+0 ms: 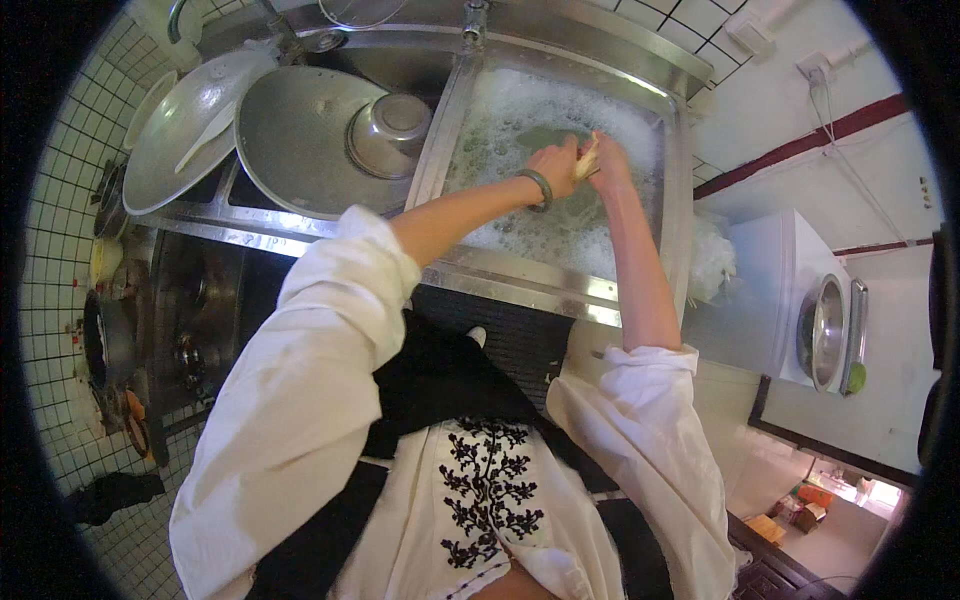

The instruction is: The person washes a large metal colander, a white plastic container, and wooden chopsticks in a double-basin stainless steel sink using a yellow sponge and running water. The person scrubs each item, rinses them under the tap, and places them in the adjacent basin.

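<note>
Both hands are over a stainless steel sink (675,225) filled with sudsy water (499,112). A pale, wrung-looking cloth (589,161) is gripped between my left hand (556,166), which has a dark bangle at the wrist, and my right hand (611,161). The cloth hangs just above or at the foam; its exact kind is too small to tell. Left of the water, a large metal wok (300,135) rests on the neighbouring basins with an upturned steel bowl (394,135) in it.
Another large wok (202,97) holding a pale spatula (206,139) stands farther left. A faucet (474,26) is at the sink's back edge. On the right, a steel bowl (827,330) sits on a white cabinet (780,300), beside a crumpled plastic bag (712,259).
</note>
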A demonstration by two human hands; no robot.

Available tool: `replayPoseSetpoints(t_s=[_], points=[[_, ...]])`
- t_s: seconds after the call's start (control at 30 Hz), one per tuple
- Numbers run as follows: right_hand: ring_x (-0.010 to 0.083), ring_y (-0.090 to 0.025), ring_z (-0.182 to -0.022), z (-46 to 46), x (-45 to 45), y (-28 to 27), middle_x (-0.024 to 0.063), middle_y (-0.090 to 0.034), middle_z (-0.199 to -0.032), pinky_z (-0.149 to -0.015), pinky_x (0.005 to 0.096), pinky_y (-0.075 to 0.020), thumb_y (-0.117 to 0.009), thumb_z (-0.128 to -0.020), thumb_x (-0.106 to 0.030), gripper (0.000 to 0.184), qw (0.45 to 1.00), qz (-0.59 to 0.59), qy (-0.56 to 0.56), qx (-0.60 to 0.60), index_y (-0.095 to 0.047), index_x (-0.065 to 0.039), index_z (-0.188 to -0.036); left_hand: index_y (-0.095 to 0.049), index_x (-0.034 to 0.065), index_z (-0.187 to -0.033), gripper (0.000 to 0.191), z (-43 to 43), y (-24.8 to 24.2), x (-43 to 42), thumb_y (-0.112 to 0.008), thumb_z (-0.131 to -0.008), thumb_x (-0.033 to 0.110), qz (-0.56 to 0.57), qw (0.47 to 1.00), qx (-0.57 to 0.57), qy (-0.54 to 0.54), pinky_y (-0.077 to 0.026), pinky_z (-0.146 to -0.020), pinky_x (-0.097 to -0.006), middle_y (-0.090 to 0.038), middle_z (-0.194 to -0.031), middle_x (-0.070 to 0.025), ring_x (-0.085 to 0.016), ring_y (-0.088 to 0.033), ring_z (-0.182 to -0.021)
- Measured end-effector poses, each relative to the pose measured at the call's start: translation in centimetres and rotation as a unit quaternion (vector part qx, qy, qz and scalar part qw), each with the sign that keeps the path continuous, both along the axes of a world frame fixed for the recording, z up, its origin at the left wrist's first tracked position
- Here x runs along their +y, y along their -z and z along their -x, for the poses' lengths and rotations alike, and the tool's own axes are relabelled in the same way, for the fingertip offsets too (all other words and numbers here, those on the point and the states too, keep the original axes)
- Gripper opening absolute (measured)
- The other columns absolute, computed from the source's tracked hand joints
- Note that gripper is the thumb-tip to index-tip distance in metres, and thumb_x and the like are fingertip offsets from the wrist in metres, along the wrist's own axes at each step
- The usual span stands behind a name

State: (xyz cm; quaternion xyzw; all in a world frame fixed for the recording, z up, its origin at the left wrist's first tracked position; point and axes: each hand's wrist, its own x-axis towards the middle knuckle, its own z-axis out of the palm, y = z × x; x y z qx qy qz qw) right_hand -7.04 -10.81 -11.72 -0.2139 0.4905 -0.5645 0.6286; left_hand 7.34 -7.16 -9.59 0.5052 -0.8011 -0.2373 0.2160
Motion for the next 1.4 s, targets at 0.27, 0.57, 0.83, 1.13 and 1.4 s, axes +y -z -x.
replayPoseSetpoints(t_s=[0.27, 0.57, 0.83, 1.13, 1.4], points=[[0.0184, -0.06, -0.084, 2.5, 4.7, -9.4, 0.0073, -0.06, -0.088, -0.073, 0.0336, -0.0507, -0.06, -0.089, -0.016, 0.026, 0.955, 0.227, -0.03, 0.189, -0.054, -0.003, -0.111, -0.058, 0.0034, -0.106, 0.041, -7.8, -4.1, 0.5, -0.071, -0.081, 0.034, -0.158, 0.945, 0.255, 0.127, -0.044, -0.059, -0.0249, -0.061, -0.08, -0.0001, -0.006, -0.052, -0.066], [0.0228, -0.062, -0.089, -2.4, 4.2, -17.9, 0.0139, -0.063, -0.095, -0.077, 0.0349, -0.0533, -0.048, -0.095, -0.013, 0.026, 0.949, 0.289, -0.021, 0.127, -0.051, -0.001, -0.118, -0.063, 0.0036, -0.104, 0.033, -19.2, -7.8, 3.3, -0.067, -0.084, 0.03, -0.025, 0.981, 0.19, -0.013, -0.048, -0.065, -0.0287, -0.065, -0.087, -0.0067, -0.013, -0.059, -0.075], [0.0223, -0.063, -0.094, -14.1, -3.8, -10.4, 0.0168, -0.059, -0.111, -0.072, 0.0328, -0.0549, -0.054, -0.092, -0.024, 0.045, 0.91, 0.193, -0.202, 0.308, -0.047, 0.005, -0.126, -0.052, 0.0045, -0.114, 0.032, -32.1, -12.4, 0.9, -0.052, -0.094, 0.03, -0.195, 0.818, 0.507, -0.188, -0.051, -0.081, -0.0335, -0.062, -0.103, -0.0059, -0.019, -0.062, -0.094], [0.0189, -0.062, -0.062, -22.4, -20.2, 0.2, 0.0104, -0.065, -0.081, -0.053, 0.0295, -0.0536, -0.058, -0.09, -0.025, 0.031, 0.907, 0.045, -0.096, 0.408, -0.059, 0.002, -0.103, -0.047, 0.0046, -0.114, 0.039, -37.4, -12.5, -6.0, -0.061, -0.089, 0.03, -0.254, 0.906, 0.322, -0.1, -0.05, -0.066, -0.0303, -0.058, -0.097, -0.0068, -0.014, -0.058, -0.082], [0.0199, -0.062, -0.085, -20.6, -17.0, -2.0, 0.0129, -0.061, -0.11, -0.064, 0.0335, -0.0515, -0.056, -0.088, -0.048, 0.054, 0.947, -0.011, -0.118, 0.297, -0.052, -0.002, -0.118, -0.049, -0.0004, -0.114, 0.038, -38.1, -12.2, -10.4, -0.06, -0.086, 0.022, -0.356, 0.879, 0.314, -0.038, -0.051, -0.067, -0.0301, -0.059, -0.098, -0.0074, -0.015, -0.059, -0.084]])
